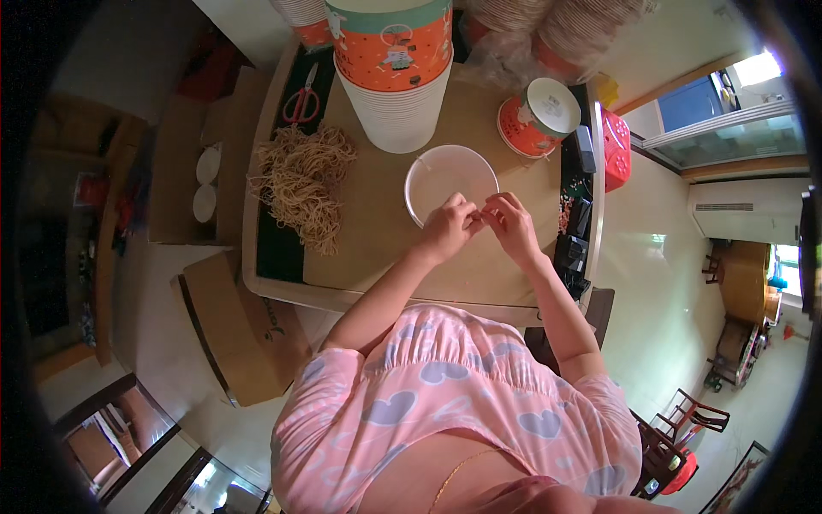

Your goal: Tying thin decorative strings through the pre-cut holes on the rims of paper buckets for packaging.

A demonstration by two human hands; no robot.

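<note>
A white paper bucket (432,186) stands on the brown board, its open mouth toward me. A short bit of pale string (422,161) shows at its far left rim. At the near right rim my left hand (449,228) is closed in a pinch. My right hand (512,228) meets it there, thumb and fingers pinched together. What the fingertips hold is too small and covered to make out. Left of the bucket lies a tangled heap of beige strings (304,182).
A tall stack of orange and white paper buckets (396,77) rises behind. Red-handled scissors (301,104) lie at the far left. At the right are orange paper tubs (548,111) and small black objects (572,253) along the table edge. Cardboard boxes (244,330) stand left on the floor.
</note>
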